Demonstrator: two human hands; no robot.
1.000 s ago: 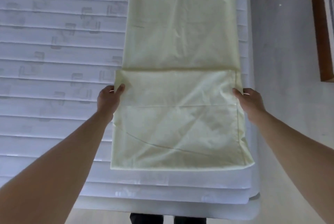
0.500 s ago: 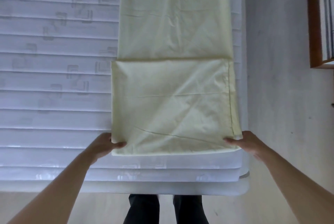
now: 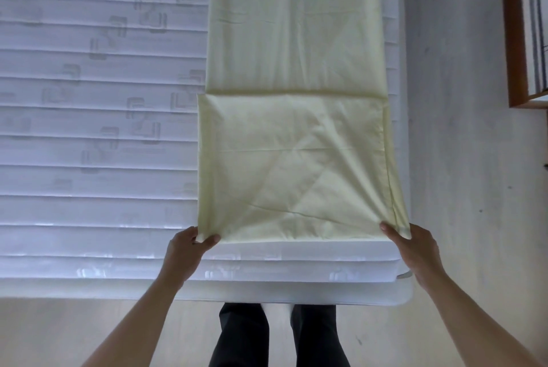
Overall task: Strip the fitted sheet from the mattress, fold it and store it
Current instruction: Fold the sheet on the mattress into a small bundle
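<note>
A pale yellow fitted sheet [image 3: 296, 105] lies as a long narrow strip along the right side of the bare white mattress [image 3: 89, 129]. Its near end is doubled back into a square panel. My left hand [image 3: 185, 251] pinches the panel's near left corner between thumb and fingers. My right hand [image 3: 415, 248] grips the near right corner, thumb on top, with creases fanning out from it. Both corners lie at the mattress's near edge.
A grey floor [image 3: 459, 129] runs along the right of the mattress, with a wooden frame [image 3: 514, 40] at the far right. Pale floor and my dark trouser legs [image 3: 278, 337] show below the mattress edge.
My hands left the panel's far corners and came back to its near corners, which they now grip and lift slightly. The view shifted back toward the foot of the mattress.
</note>
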